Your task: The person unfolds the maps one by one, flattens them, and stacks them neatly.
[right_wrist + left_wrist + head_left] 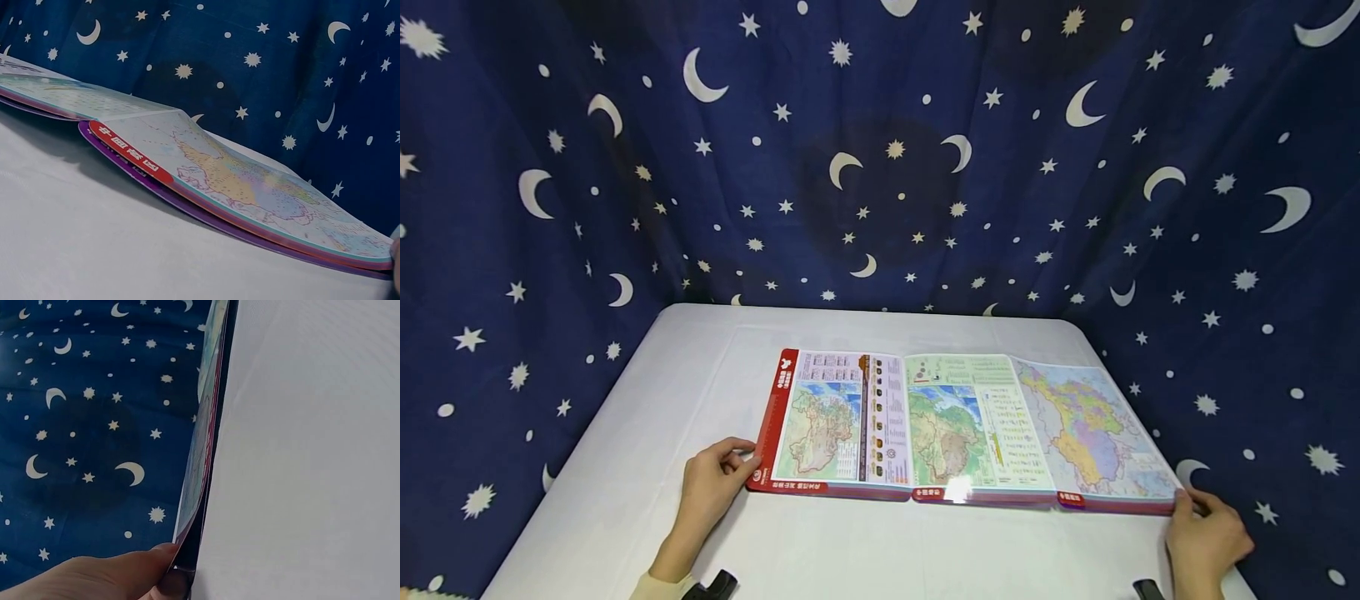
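Observation:
A fold-out map chart (947,433) lies spread across the white table in three panels, each printed with a coloured map and edged in red. At its lower left corner my left hand (713,482) pinches the border between thumb and fingers. The left wrist view shows the thumb (134,569) on the printed face and a fingertip behind the edge. My right hand (1210,533) holds the lower right corner, thumb on top. In the right wrist view the chart (237,187) bends at its folds, its front edge raised over the table, and only a sliver of hand (396,259) shows.
The white-covered table (925,550) extends around the chart, with rounded far corners. A dark blue curtain (880,175) with moons and stars hangs behind it and along both sides. Black wrist straps (718,586) show at the bottom of the head view.

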Demonstrator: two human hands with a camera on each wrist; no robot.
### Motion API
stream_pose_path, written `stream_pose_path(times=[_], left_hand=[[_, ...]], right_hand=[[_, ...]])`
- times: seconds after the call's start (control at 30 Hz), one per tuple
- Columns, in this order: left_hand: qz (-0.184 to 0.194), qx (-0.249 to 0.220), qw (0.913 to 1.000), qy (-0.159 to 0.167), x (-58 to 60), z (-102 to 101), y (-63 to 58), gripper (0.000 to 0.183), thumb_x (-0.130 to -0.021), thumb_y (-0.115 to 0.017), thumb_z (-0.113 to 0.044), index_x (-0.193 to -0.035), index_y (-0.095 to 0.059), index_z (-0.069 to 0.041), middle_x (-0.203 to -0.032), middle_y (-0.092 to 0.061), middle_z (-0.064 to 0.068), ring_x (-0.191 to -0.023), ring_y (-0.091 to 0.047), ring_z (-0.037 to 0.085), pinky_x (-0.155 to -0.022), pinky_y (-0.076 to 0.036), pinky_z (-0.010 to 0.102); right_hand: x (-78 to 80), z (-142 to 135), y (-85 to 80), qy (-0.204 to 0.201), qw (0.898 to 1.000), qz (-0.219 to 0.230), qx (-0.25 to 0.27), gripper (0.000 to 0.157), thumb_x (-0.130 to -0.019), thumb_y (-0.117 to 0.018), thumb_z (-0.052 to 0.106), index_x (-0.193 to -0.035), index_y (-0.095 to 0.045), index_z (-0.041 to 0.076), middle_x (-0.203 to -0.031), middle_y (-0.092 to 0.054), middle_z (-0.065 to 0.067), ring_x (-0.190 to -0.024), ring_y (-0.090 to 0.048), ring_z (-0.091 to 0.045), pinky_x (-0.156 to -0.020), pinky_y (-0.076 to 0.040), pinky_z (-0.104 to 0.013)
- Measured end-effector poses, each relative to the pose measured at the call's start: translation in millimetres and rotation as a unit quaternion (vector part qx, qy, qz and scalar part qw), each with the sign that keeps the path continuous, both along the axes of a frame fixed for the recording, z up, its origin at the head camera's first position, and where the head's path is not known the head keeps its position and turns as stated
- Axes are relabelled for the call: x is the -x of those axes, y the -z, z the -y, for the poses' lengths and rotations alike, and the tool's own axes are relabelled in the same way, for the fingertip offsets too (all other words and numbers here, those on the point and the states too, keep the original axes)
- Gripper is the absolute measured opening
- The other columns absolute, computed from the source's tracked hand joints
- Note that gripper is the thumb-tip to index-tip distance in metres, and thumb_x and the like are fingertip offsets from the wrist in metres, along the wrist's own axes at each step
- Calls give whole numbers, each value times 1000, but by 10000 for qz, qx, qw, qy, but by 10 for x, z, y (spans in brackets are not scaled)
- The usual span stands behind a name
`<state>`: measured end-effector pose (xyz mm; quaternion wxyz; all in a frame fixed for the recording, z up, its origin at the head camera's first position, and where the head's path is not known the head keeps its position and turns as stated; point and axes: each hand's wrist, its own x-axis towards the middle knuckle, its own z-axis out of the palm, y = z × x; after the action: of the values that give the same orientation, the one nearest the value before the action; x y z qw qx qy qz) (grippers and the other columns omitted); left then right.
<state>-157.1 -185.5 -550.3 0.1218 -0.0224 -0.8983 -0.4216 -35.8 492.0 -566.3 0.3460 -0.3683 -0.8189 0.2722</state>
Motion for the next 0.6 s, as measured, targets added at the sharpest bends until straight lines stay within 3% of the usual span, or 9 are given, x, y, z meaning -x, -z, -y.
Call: stream_pose_path(times=[0.43,0.6], left_hand=[[-179,14,9998,-89,-6,-2,43,19,-80,-91,-10,-95,-80,-13,-61,-61,-9,-55,-48,0,-57,-38,22],[-604,71,9981,-85,-8,1,67,17,-81,-89,-8,-93,-78,-12,-66,-58,-8,-58,-47,3,-56,-37,20]], right_hand=[[2,-50,28,-49,9999,162,-13,34,-100,-59,13,-118,-67,-14,-124,-57,-45,-118,-48,-63,-105,-24,-67],[2,-49,37,-41,9999,-31,-92,32,-98,-60,14,-114,-68,-13,-118,-60,-44,-117,-49,-61,-103,-26,-67]])
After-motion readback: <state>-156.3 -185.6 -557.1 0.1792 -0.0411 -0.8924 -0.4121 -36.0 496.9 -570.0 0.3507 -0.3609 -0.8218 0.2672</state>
